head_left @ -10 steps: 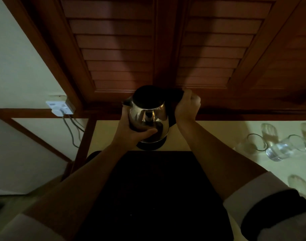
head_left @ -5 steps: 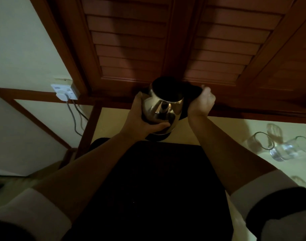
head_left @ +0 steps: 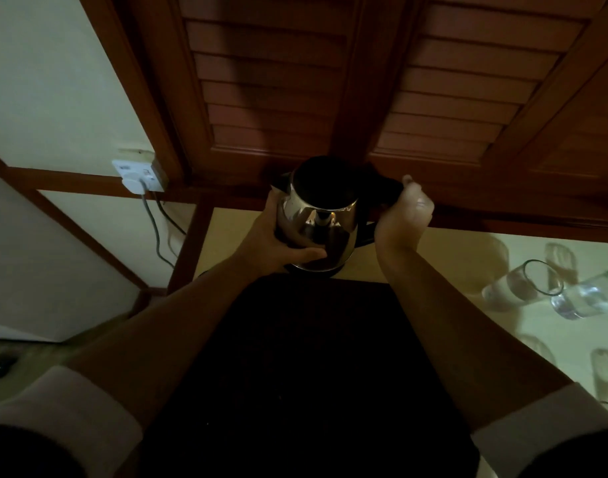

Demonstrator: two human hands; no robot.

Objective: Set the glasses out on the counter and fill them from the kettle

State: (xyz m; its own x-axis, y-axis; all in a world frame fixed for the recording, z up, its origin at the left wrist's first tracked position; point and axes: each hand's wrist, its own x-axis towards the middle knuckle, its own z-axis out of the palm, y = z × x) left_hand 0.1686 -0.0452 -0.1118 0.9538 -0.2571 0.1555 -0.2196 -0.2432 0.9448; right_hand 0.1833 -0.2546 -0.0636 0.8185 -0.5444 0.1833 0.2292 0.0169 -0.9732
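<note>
Kettle barely shifted since earlier; left hand cups its body, right hand closed on handle; glasses stand rightward.

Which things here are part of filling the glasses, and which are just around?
Part of the job: kettle, held by left hand and right hand; glasses on the counter.
Just around: wall socket, its cable, louvred doors.
</note>
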